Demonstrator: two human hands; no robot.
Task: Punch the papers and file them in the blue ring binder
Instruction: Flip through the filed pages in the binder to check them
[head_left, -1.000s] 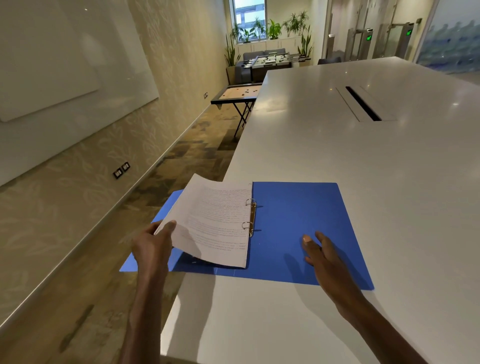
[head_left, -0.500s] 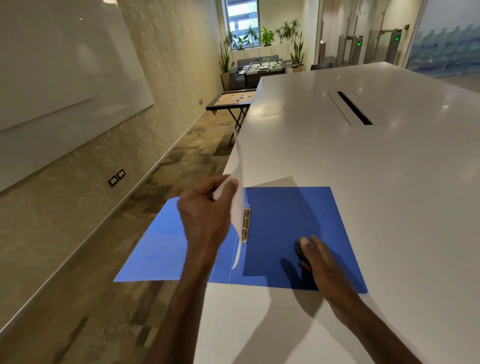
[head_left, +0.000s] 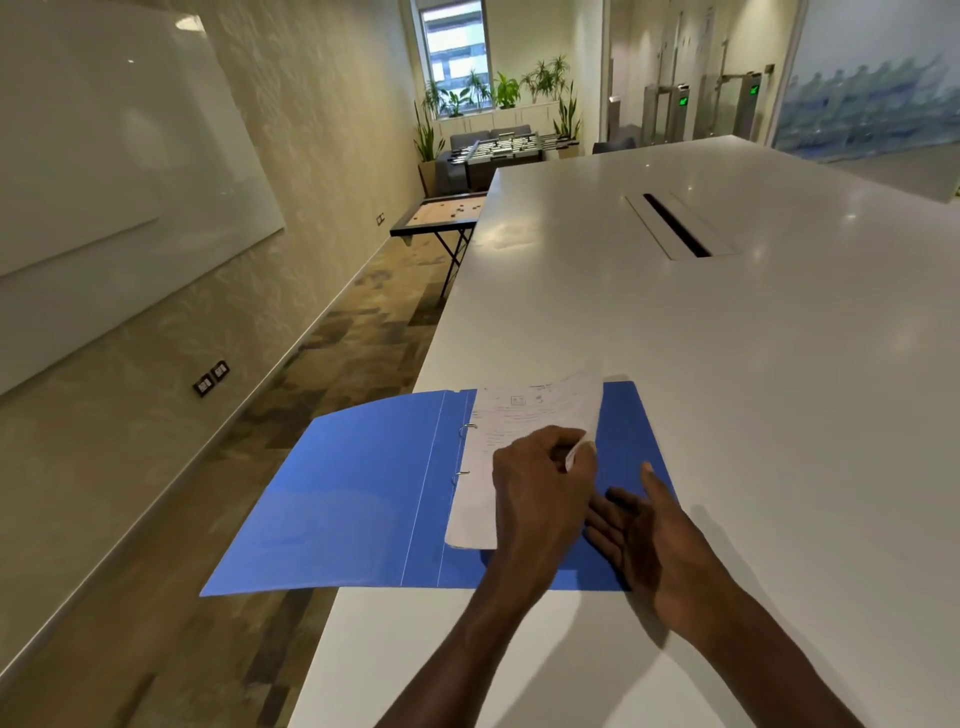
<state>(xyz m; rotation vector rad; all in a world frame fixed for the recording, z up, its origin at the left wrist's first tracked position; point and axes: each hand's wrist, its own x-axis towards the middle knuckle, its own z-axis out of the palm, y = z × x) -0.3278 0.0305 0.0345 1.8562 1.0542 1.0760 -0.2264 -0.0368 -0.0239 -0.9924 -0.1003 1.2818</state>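
Note:
The blue ring binder (head_left: 353, 499) lies open on the white table's left edge, its left cover hanging out over the floor. A stack of printed papers (head_left: 524, 415) sits on the two metal rings (head_left: 466, 427) and now lies over the right cover. My left hand (head_left: 540, 483) reaches across and pinches the papers' right edge, which curls up a little. My right hand (head_left: 639, 525) rests flat with straight fingers on the right cover, just beside the papers.
The white table (head_left: 727, 364) stretches far ahead with a dark cable slot (head_left: 675, 226) in its middle. Left of the table is patterned carpet floor, a wall with a whiteboard (head_left: 104, 156), and a small game table (head_left: 441, 215) further on.
My left hand has swung the papers on the rings from the left cover, up through vertical, and down onto the right cover. My right hand stayed on the right cover.

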